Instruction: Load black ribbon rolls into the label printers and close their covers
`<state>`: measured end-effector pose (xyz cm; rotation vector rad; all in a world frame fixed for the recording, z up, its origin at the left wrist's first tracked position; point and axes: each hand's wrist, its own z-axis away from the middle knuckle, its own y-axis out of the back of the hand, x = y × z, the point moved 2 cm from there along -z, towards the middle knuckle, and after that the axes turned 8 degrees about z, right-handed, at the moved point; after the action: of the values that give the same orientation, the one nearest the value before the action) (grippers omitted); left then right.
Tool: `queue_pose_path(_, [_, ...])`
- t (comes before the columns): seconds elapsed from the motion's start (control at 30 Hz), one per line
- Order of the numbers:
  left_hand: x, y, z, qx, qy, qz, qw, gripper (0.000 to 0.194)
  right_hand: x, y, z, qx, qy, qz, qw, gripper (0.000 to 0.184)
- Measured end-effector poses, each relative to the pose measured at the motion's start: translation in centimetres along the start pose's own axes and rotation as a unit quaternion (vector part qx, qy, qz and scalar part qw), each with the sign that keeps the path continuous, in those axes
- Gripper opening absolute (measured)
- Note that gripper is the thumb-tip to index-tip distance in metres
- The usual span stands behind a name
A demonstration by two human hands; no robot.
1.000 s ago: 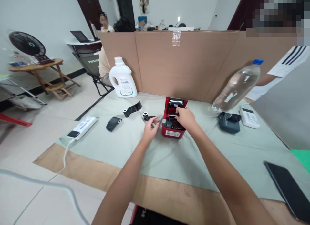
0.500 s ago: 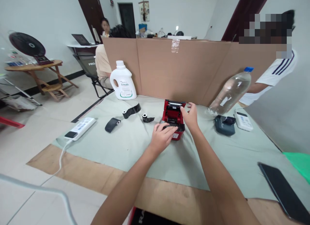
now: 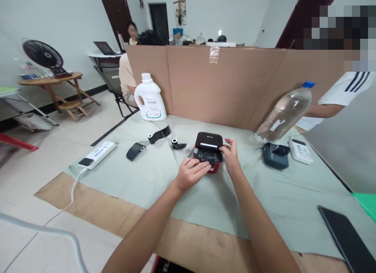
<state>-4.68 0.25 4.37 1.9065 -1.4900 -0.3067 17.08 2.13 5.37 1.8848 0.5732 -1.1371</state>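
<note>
A small red printer (image 3: 208, 148) with a black lid sits mid-table on the pale green cloth (image 3: 182, 187); its lid is down. My left hand (image 3: 190, 174) rests at the printer's front left, fingers pinched on a dark strip coming out of its front. My right hand (image 3: 231, 155) touches the printer's right side, fingers partly curled against the lid edge. Three black tape rolls lie to the left: one (image 3: 134, 150), one (image 3: 159, 133) and one (image 3: 177, 143).
A white power strip (image 3: 98, 154) lies at the left edge. A white jug (image 3: 150, 98) and a leaning clear bottle (image 3: 284, 113) stand before the cardboard wall (image 3: 223, 81). A dark device (image 3: 274, 155), a white device (image 3: 300, 149), and a phone (image 3: 348, 235) lie right. Another person's arm (image 3: 326, 109) reaches in.
The printer's lid, open before, is now down. My left hand moved from the roll beside the printer to its front; my right hand left the inside and went to the right side.
</note>
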Motion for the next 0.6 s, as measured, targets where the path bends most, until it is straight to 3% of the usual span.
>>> queue_pose_path(0.1, [0.0,0.1,-0.4,0.039,0.028,-0.024,0.999,0.029,0.8,-1.0,1.2,-0.018,-0.085,-0.117,0.989,0.075])
queue_pose_path(0.2, [-0.6,0.2,-0.8,0.080,0.118,-0.020,0.990,0.060,0.9,-1.6,2.0,-0.038,-0.107,-0.178,0.977,0.081])
queue_pose_path(0.3, [-1.3,0.1,-1.1,0.052,0.189,0.005,0.981,0.079,0.5,-1.8,2.5,-0.038,-0.093,-0.214,0.972,0.076])
queue_pose_path(0.4, [-1.4,0.1,-1.4,0.021,0.202,0.005,0.979,0.076,0.0,-1.6,2.7,-0.029,-0.074,-0.225,0.971,0.069])
queue_pose_path(0.6, [-1.2,-0.4,-0.8,0.030,0.215,0.007,0.976,0.071,0.7,-1.8,3.1,-0.017,-0.096,-0.236,0.967,0.061])
